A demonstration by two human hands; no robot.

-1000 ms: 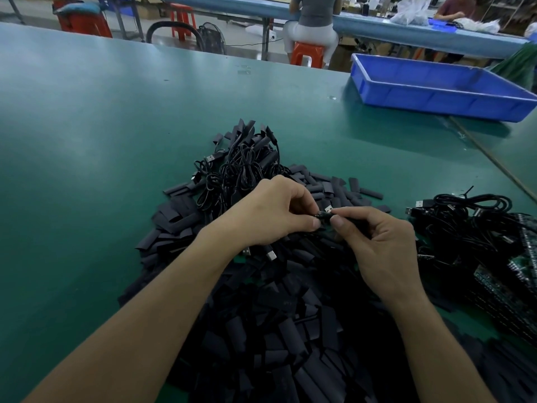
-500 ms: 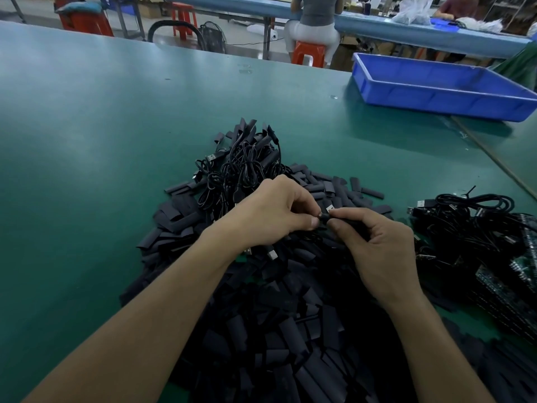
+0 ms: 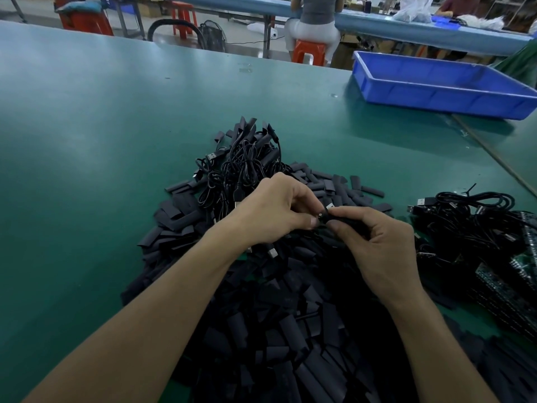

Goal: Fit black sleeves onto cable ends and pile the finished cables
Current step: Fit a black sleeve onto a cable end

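Note:
My left hand [image 3: 276, 210] and my right hand [image 3: 374, 245] meet above a big heap of flat black sleeves [image 3: 290, 330]. The left thumb and fingers pinch a cable end with a metal plug [image 3: 322, 214]. Between the right thumb and forefinger is a black sleeve [image 3: 338, 221], pinched right at that plug. How far the sleeve sits over the plug is hidden by the fingers. A pile of black cables with sleeves on their ends [image 3: 247, 164] lies just beyond my hands. A second tangle of black cables [image 3: 465, 225] lies to the right.
A blue plastic tray [image 3: 436, 91] stands at the back right of the green table [image 3: 101, 141]. Green circuit boards [image 3: 517, 274] lie at the right edge. A person sits on an orange stool [image 3: 308, 52] at another bench behind.
Both hands have stayed in place, still pinching together; the fingers shifted slightly around the plug and sleeve.

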